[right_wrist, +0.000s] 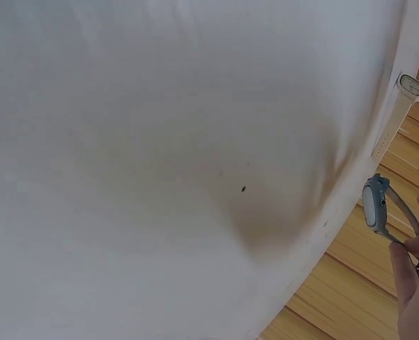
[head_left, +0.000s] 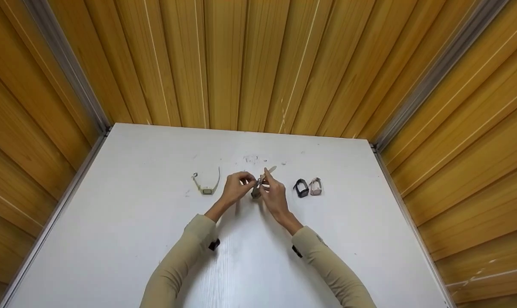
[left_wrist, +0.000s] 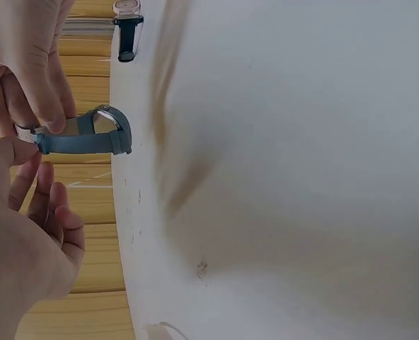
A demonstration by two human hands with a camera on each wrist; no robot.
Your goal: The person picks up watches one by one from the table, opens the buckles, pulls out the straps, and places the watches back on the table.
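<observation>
Above the table, both hands hold a blue-grey wristwatch [head_left: 255, 194] between them. Its case hangs toward the table, and the strap is bent into a loop, seen side-on in the left wrist view. With thumb and fingertips, my left hand [head_left: 236, 188] pinches the strap near its buckle end. My right hand [head_left: 275, 197] pinches the strap from the other side, and a pale strap end sticks out beyond its fingers. In the right wrist view the watch case [right_wrist: 370, 205] faces left. Fingers partly hide the buckle.
Left of the hands, a pale yellow-green watch [head_left: 207, 191] lies with its strap spread apart. To the right sit a black watch [head_left: 301, 188] and a pale pink watch [head_left: 316, 187], both with looped straps. Wood-patterned panels [head_left: 224, 64] surround the white table [head_left: 134, 205].
</observation>
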